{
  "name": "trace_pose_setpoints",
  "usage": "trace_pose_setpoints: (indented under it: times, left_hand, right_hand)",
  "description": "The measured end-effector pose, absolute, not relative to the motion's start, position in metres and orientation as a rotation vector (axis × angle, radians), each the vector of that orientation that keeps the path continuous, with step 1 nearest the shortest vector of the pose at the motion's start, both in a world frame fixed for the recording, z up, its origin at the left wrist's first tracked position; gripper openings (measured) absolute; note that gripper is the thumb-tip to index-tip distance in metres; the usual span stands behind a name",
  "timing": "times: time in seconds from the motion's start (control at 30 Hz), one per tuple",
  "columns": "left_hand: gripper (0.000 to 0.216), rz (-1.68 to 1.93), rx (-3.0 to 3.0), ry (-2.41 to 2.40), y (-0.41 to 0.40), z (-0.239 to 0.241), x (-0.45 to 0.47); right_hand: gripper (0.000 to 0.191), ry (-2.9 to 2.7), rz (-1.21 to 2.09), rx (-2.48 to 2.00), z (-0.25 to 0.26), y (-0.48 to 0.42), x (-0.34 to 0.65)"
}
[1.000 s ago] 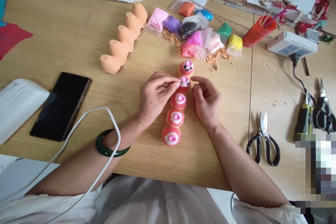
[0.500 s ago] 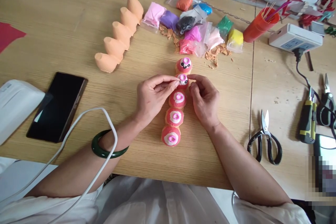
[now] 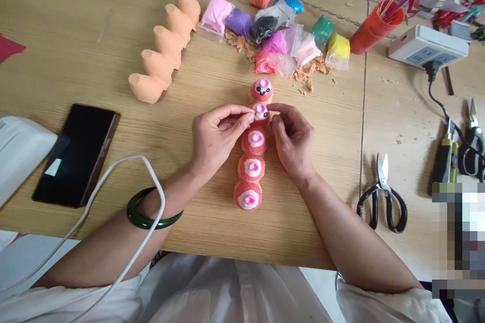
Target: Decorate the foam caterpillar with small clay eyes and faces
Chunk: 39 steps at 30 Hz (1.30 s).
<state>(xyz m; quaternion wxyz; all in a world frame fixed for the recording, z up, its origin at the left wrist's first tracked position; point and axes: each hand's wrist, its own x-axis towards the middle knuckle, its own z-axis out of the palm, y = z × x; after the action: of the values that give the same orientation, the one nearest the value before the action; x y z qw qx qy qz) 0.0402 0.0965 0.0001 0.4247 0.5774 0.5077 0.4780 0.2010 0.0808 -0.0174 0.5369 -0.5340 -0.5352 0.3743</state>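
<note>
A row of several red clay-covered domes with white and pink rings lies on the wooden table, running away from me. The far dome carries black eyes. My left hand pinches its thumb and forefinger at the left side of the second dome. My right hand is curled, its fingertips pressed to the same dome's right side. A green bangle sits on my left wrist.
An orange egg-carton strip lies at the upper left. Bags of coloured clay sit behind the domes. A black phone and white cable are at the left. Scissors, pliers, an orange cup and a power strip are at the right.
My right fingertips have closed in onto the second dome's right side. The left pinch stays at its left side. The view has tilted down a little.
</note>
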Motion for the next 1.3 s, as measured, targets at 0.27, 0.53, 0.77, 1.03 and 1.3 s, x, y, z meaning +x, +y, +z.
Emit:
trace_pose_setpoints:
  times: [0.27,0.53,0.77,1.03,1.3]
  left_hand:
    - [0.009,1.191,1.447,1.202,0.098,-0.005,0.039]
    - [0.012,1.223,1.448,1.229,0.095,-0.005,0.038]
    - [0.012,1.262,1.415,1.212,0.094,-0.006,0.036]
    - [0.012,1.216,1.299,1.255,0.096,-0.006,0.035]
    - [0.014,1.204,1.323,1.212,0.089,-0.001,0.036]
  right_hand:
    - [0.013,-1.28,0.874,-1.28,-0.018,0.081,0.201]
    - [0.014,-1.292,0.863,-1.288,-0.017,0.08,0.201]
    - [0.015,-1.279,0.871,-1.265,-0.02,0.081,0.201]
    - [0.014,-1.208,0.883,-1.241,-0.016,0.079,0.2]
    - [0.011,-1.323,0.753,-1.18,-0.008,0.072,0.198]
